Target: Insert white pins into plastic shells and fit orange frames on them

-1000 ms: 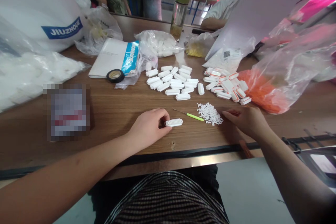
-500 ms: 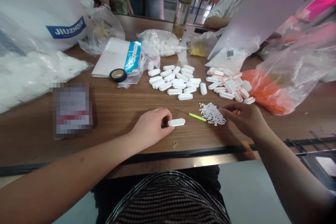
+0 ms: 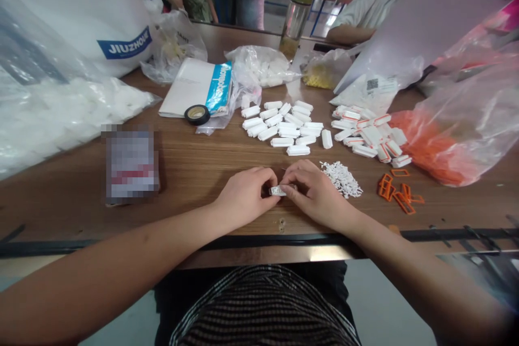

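Observation:
My left hand (image 3: 243, 197) pinches one end of a small white plastic connector (image 3: 278, 191) lying on the wooden table (image 3: 186, 173). My right hand (image 3: 314, 192) has its fingertips on the connector's other end and covers most of it. Just right of my right hand lies a heap of tiny white pins (image 3: 341, 178). A few orange rectangular frames (image 3: 395, 192) lie further right. Behind my hands sits a group of plain white connectors (image 3: 284, 127), and to its right a pile of white connectors with orange inserts (image 3: 368, 135).
Clear bags of white parts (image 3: 60, 113) fill the left side, and a bag of orange parts (image 3: 438, 146) lies at right. A black tape roll (image 3: 197, 114), a white box (image 3: 198, 89), a bottle (image 3: 295, 24) and a blurred card (image 3: 130, 165) stand around. Other people sit at the far side.
My right hand has moved left from the heap of pins to the connector held by my left hand. The orange frames it covered now show. The green-handled tool is hidden.

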`<state>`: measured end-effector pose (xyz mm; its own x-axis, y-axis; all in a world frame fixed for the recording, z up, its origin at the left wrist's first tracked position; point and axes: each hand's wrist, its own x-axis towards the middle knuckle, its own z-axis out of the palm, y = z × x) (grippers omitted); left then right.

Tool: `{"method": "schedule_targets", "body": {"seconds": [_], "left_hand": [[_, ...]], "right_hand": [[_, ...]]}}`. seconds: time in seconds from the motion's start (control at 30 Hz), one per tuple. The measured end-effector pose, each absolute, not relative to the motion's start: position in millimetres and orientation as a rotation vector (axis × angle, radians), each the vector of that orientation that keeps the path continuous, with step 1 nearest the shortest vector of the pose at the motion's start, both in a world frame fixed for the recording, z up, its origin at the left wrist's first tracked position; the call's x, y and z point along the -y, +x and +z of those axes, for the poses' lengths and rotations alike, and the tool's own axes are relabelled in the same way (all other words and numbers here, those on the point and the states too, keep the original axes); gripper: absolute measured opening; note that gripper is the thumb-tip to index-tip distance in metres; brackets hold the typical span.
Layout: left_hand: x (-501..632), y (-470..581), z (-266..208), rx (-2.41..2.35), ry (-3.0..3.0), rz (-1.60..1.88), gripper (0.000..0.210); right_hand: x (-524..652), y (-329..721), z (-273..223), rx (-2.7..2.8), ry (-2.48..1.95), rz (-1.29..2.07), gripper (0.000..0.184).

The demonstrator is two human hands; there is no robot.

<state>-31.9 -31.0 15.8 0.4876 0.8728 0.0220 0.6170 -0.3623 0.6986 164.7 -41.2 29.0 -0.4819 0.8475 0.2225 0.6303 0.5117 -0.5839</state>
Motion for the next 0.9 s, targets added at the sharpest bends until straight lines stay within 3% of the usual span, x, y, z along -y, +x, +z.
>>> {"method": "schedule_targets", "body": {"seconds": [0.27,0.9], "left_hand": [[31.4,-32.1,15.7,-1.217,2.112,0.527,0.012],[30.7,-31.8,15.9,-1.236,2.087,0.525,0.01]], "right_hand": [[45.7,162.5,33.5,2.427,-1.149,0.286,0.015],[53.5,172.2,34.9,2.485,-1.129,0.153,0.02]]}}
